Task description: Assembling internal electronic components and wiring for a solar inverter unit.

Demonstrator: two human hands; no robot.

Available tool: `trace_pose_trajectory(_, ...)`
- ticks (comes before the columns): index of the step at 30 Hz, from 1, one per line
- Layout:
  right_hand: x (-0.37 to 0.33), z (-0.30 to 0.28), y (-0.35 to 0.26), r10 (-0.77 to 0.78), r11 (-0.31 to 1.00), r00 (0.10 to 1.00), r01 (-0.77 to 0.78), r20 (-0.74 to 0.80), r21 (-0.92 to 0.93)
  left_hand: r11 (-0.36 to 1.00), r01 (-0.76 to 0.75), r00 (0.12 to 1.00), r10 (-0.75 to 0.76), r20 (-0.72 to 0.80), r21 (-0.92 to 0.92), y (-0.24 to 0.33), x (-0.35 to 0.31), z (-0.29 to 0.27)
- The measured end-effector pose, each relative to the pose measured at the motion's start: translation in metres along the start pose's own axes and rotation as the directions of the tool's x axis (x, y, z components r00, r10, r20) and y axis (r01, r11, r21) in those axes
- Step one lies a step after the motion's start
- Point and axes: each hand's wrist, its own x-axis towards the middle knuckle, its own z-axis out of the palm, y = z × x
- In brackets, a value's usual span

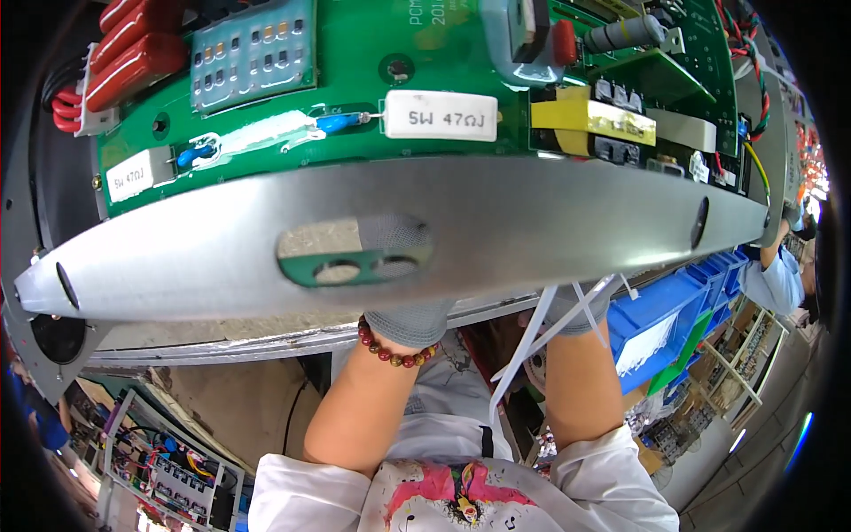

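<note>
A curved silver metal panel (514,222) spans the view in front of me. Beyond it stands a green circuit board (355,71) carrying white block resistors (441,116) and blue parts. My left hand (409,319), in a grey knit glove with a bead bracelet at the wrist, reaches behind the panel's middle; a little of grey glove fabric shows through its oblong slot. My right hand (576,310), also grey-gloved, is behind the panel's lower edge, right of the left hand. White cable ties (532,341) hang beside and across it; whether it holds them is unclear. The panel hides both hands' fingers.
Blue bins (656,319) stand at the right, one with white strips inside. A person in light blue (771,279) works at the far right. Another open metal frame with wiring (173,479) is at the lower left. Coloured wires (758,80) run along the board's right side.
</note>
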Motion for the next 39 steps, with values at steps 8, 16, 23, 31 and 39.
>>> trace_pose_trajectory(8, 0.001, -0.002, 0.000, -0.007, 1.000, 1.000, 0.007, 0.004, -0.005, 0.892, -0.296, 0.954, 0.256, 0.158, 0.342, 0.004, 0.024, -0.026)
trace_pose_trajectory(16, -0.002, -0.007, -0.011, -0.009, 1.000, 1.000, 0.008, 0.003, 0.011, 0.972, 0.196, 0.955, -0.159, 0.250, -0.129, 0.012, 0.043, -0.019)
trace_pose_trajectory(23, 0.002, -0.008, -0.009, -0.022, 1.000, 1.000, 0.022, 0.000, -0.001, 0.992, 0.114, 0.923, -0.085, 0.375, -0.053, 0.021, 0.055, -0.015)
trace_pose_trajectory(31, -0.024, 0.009, -0.020, 0.080, 0.987, 0.973, -0.047, -0.217, 0.154, 0.811, 0.439, 0.891, -0.448, 0.073, -0.388, 0.071, 0.047, 0.007)
trace_pose_trajectory(39, -0.016, 0.002, -0.017, -0.150, 0.985, 0.981, 0.138, -0.127, -0.100, 0.737, 0.492, 0.840, -0.542, 0.030, -0.464, 0.072, 0.047, 0.015)
